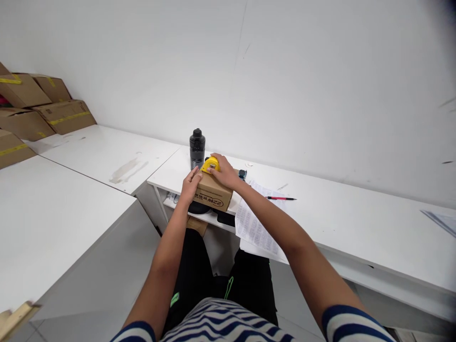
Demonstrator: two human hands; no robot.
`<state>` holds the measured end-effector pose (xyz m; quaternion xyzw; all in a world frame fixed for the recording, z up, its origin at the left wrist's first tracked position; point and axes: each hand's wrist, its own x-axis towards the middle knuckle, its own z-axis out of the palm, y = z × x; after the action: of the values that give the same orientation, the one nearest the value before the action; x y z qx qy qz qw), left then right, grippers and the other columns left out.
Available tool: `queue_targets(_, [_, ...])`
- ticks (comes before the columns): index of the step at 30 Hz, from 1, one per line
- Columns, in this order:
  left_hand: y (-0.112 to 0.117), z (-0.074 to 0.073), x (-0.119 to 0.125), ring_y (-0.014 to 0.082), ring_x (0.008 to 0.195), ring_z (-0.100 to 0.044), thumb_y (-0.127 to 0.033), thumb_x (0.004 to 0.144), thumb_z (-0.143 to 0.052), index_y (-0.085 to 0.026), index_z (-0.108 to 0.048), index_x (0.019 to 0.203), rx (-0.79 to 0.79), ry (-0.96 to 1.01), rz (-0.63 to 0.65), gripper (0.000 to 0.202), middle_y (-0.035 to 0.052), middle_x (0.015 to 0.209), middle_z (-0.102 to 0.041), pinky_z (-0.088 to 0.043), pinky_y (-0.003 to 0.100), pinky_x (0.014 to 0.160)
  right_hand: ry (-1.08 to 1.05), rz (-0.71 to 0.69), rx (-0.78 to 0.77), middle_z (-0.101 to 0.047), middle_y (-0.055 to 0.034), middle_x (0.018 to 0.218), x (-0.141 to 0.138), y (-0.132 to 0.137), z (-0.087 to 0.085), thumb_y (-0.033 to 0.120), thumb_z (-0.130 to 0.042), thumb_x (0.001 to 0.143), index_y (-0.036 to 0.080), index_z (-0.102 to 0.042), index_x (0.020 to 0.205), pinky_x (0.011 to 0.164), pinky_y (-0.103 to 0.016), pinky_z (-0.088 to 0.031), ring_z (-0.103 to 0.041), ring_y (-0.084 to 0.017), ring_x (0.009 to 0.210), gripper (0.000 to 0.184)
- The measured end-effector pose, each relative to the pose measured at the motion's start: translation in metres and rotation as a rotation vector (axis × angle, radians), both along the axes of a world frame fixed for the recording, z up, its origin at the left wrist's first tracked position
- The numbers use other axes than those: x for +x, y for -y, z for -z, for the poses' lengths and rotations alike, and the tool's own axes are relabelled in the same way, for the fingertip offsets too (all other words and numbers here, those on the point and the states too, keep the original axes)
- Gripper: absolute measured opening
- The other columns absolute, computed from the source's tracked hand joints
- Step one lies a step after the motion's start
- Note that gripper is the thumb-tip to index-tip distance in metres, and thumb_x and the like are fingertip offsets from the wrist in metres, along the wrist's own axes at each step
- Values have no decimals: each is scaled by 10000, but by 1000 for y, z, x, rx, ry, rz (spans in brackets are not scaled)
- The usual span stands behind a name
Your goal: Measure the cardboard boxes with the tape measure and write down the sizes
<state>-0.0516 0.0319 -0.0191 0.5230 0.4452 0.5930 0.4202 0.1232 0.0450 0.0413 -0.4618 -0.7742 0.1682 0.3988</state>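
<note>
A yellow tape measure (213, 164) rests on top of a small brown cardboard box (215, 185) with dark printing on its front. My right hand (225, 171) is wrapped over the tape measure from the right. At the box's left edge is my left hand (191, 183), its thumb and fingers drawn together close to the mouth of the tape measure. Whether the tape's end is between those fingers is too small to tell. A dark bottle (197, 148) stands upright just behind the left hand. The box sits at the front edge of the white desk (313, 209).
Printed sheets (254, 225) lie right of the box, overhanging the desk edge, with a red and black pen (281, 198) by them. A small dark blue object (242, 174) is behind the box. Taped cartons (66, 116) are stacked far left. A shelf (210, 217) runs beneath.
</note>
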Motion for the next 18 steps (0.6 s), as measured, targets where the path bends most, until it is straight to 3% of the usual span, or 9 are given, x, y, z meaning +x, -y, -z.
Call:
queue_targets(5, [-1,7,3,285,1225,-572,-384,789,-665,-179,-671,1262,-78,88,13,515,69,1244,-692,-389,391,1084,91,-94,39,-481,-124,1301,-10,-11,1,336,-507,901,203,-393,1411,1068,-435,-387,-485,-254,1205,539])
queue_targets(10, [3,7,10,286,1236,-563,-338,793,-652,-166,-717,1177,-70,92,-93,425,79,1215,-706,-377,394,1093,210,-89,55,-478,-119,1237,-14,-7,-4,306,-470,924,221,-378,1433,968,-435,-455,-546,-261,1071,524])
queue_targets(18, [0,3,18,264,1188,-601,-273,858,-537,-179,-761,1084,-24,-60,-253,332,71,1211,-712,-398,376,1082,280,-5,43,-488,-123,1179,18,12,-7,330,-504,910,216,-416,1413,917,-439,-476,-561,-288,1035,524])
